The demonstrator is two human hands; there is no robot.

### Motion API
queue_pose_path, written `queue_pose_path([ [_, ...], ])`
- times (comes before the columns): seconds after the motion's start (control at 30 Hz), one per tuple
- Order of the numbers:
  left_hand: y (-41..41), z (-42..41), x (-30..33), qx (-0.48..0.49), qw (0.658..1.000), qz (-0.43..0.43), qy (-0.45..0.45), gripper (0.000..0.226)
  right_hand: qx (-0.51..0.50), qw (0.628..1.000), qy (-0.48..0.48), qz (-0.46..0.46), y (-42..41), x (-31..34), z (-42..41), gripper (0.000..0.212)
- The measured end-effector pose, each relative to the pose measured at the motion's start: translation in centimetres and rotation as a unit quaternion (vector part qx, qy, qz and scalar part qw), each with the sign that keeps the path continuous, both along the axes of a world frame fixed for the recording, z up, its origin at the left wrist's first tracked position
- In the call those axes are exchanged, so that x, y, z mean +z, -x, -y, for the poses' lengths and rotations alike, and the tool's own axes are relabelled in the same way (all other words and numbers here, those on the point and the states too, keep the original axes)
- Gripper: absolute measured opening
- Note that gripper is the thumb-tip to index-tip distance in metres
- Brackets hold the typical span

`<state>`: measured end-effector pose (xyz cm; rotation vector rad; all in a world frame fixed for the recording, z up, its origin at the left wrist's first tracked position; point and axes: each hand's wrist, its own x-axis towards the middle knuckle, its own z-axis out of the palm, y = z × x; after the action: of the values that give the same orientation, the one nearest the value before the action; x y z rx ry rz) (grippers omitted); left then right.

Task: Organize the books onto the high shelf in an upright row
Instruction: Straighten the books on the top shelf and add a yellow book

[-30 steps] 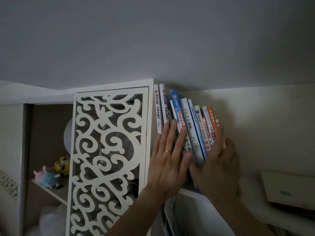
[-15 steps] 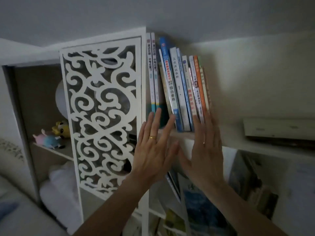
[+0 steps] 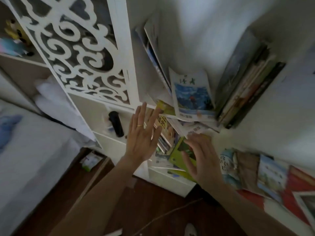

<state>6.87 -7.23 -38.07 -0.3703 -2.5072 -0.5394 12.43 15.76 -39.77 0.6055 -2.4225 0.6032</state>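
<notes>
The view is blurred and looks down at the lower shelves; the high shelf with its upright row is out of sight. My left hand (image 3: 142, 135), a gold ring on one finger, is spread flat and holds nothing, in front of leaning yellow-covered books (image 3: 164, 125). My right hand (image 3: 202, 157) is also spread and holds nothing, over a green book (image 3: 179, 155) in the bottom compartment. A white book with a blue picture (image 3: 192, 96) leans in the compartment above, next to a tilted stack of dark books (image 3: 247, 82).
A white carved lattice panel (image 3: 76, 48) stands at left, with plush toys (image 3: 12, 43) on a shelf behind it. A black cylinder (image 3: 116, 123) lies on a small ledge. More colourful books (image 3: 265, 176) lie at right. Dark wood floor (image 3: 136, 210) and a pale bed (image 3: 25, 159) lie below.
The view has swung sharply downward from the high shelf to the lower compartments. Both hands have come off the upright row and dropped to the bottom shelves, fingers still spread.
</notes>
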Motion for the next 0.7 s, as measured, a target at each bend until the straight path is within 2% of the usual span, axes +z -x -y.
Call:
queue_pose_path([
  [0.17, -2.1, 0.2, -6.1, 0.041, 0.994, 0.092, -0.043, 0.058, -0.012, 1.000, -0.007, -0.023, -1.9, -2.6, -0.2, 0.031],
  [0.23, -3.2, 0.0, -8.8, 0.054, 0.989, 0.134, -0.040, 0.058, -0.009, 1.000, 0.007, 0.007, -2.0, -4.0, -0.2, 0.030],
  [0.33, -4.2, -0.7, -12.7, 0.083, 0.964, 0.243, -0.066, 0.062, -0.025, 0.991, -0.014, 0.131, -2.0, -8.1, -0.9, 0.032],
  [0.4, -4.4, -1.3, -14.9, 0.108, 0.930, 0.336, -0.106, 0.071, -0.080, 0.961, -0.009, 0.266, -2.1, -11.0, -1.3, 0.037],
  [0.43, -4.4, -1.8, -15.6, 0.125, 0.900, 0.389, -0.154, 0.072, -0.116, 0.936, 0.009, 0.332, -2.2, -12.3, -1.4, 0.040],
  [0.47, -4.0, -2.2, -16.8, 0.150, 0.856, 0.441, -0.226, 0.070, -0.152, 0.904, 0.027, 0.398, -2.3, -13.5, -1.5, 0.043],
  [0.57, -2.6, -3.4, -19.1, 0.225, 0.698, 0.543, -0.410, 0.060, -0.233, 0.794, 0.105, 0.552, -1.7, -17.0, -1.6, 0.052],
  [0.63, -1.8, -3.9, -20.5, 0.244, 0.577, 0.569, -0.533, 0.041, -0.285, 0.688, 0.235, 0.625, -0.5, -18.6, -1.6, 0.054],
  [0.67, -1.5, -4.2, -20.9, 0.239, 0.507, 0.572, -0.599, 0.034, -0.306, 0.621, 0.329, 0.642, 0.3, -19.3, -1.6, 0.049],
  [0.7, -1.1, -4.4, -21.6, 0.236, 0.451, 0.563, -0.651, 0.032, -0.312, 0.559, 0.421, 0.643, 1.1, -19.9, -1.7, 0.042],
])
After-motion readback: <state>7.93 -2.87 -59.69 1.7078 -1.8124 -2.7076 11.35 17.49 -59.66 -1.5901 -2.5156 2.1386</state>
